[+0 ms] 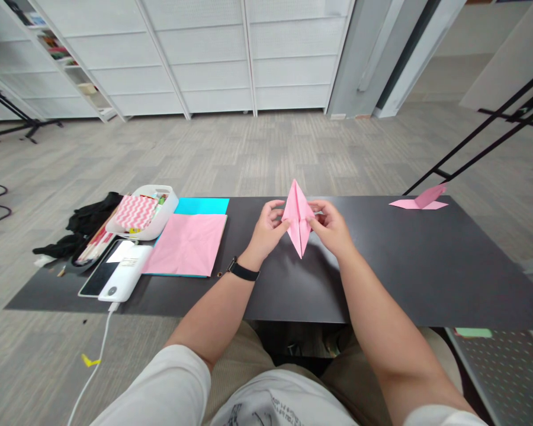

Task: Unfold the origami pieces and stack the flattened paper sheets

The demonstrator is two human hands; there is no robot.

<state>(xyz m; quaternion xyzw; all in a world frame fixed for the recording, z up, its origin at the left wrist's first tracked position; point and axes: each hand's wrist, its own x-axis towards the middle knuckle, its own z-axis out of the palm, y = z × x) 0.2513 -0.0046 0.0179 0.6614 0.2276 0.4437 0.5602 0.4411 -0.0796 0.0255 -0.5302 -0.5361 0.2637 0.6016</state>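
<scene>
A folded pink origami paper (298, 210), diamond-shaped with a slit down its lower half, is held up over the dark table between both hands. My left hand (269, 228) pinches its left corner, the thumb on the near face and the fingers behind. On the opposite corner my right hand (331, 225) has a matching pinch, its thumb in front. The fingertips behind the paper are partly hidden. The paper's points face away from me and toward me.
Pink paper sheets (186, 242) lie over a blue sheet (203, 205) at left. Beyond them are a white basket (165, 216), a tablet (98, 275) and a white power bank (127, 275) with a cable (93, 367). A folded pink paper figure (421, 201) stands at the table's (426, 266) far right.
</scene>
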